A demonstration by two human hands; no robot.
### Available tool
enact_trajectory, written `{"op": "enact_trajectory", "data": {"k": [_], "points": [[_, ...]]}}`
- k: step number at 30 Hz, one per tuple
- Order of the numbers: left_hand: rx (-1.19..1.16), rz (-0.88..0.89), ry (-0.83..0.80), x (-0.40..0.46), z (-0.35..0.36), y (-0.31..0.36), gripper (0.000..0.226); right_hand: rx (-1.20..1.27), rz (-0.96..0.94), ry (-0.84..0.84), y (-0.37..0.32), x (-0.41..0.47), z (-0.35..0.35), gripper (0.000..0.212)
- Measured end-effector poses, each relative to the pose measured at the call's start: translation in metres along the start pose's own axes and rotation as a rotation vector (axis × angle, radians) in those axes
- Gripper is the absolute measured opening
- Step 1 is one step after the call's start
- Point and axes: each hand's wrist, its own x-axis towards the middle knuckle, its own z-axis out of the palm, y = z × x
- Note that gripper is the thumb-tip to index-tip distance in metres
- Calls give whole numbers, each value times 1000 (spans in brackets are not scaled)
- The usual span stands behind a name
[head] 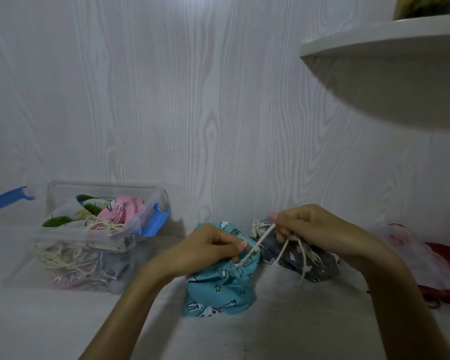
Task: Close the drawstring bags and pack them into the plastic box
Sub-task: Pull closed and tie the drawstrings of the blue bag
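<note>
On the white bench the blue drawstring bag (220, 284) sits gathered at its neck, the left hand (205, 249) pinching it in a closed grip while the right hand (304, 227) pinches its cream cord (260, 240), right of the clear plastic box (94, 235) holding packed bags
</note>
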Motion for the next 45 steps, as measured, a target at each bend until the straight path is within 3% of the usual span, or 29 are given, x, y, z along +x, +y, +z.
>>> {"op": "enact_trajectory", "data": {"k": [4,7,8,10,12,14,16,19,21,26,30,34,39,43,45], "points": [[109,3,-196,0,16,6,44,93,-22,158,-8,5,10,43],[185,66,-221,0,24,9,36,62,-143,103,-12,9,23,33],[175,58,-211,0,25,10,33,53,-185,49,-15,9,28,32],[120,37,-191,0,23,11,30,48,-252,-32,-18,11,34,51],[24,6,-157,-1,17,14,32,88,-219,18,-14,16,34,55],[-29,-34,-119,-2,10,15,44,50,-152,185,-2,20,29,43],[-71,-61,-67,-3,2,15,48,-36,-151,233,8,19,20,21],[-127,-92,-27,-4,-3,15,41,-118,-251,18,13,15,13,22],[-132,-105,-28,-3,-4,16,46,-185,-290,-22,12,16,16,26],[-161,-124,-66,-3,-5,20,32,-191,-322,30,10,19,26,18],[-169,-191,80,-5,-11,14,35,-288,-320,153,14,20,24,11],[-184,-166,102,-14,-16,16,37,-159,-248,127,7,17,26,29],[-185,-134,169,-20,-22,15,38,-116,-273,535,1,6,9,44],[-209,-105,186,-20,-24,16,42,-372,-103,492,6,-4,-14,32],[-210,-110,183,-18,-22,17,43,-367,-130,471,8,-4,-15,16]]}}
